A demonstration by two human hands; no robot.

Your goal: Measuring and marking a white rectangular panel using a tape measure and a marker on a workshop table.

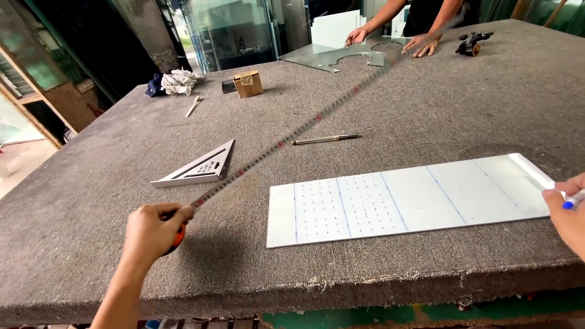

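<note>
My left hand (153,228) grips an orange tape measure case near the table's front edge. Its long blade (292,135) stretches diagonally up and to the right, blurred, toward the far side of the table. My right hand (567,210) is at the right edge of the frame and holds a blue-capped marker (573,200) next to the right end of a long white sheet (420,198). The sheet lies flat, ruled with blue lines and small marks on its left part.
A metal triangle square (201,167) lies left of the blade, a pen (326,139) beyond it. A small cardboard box (248,83), crumpled rags (177,81) and a black tool (472,42) sit farther back. Another person's hands (390,39) rest on a glass piece (341,56). The felt-covered table (91,183) ends at a frayed front edge.
</note>
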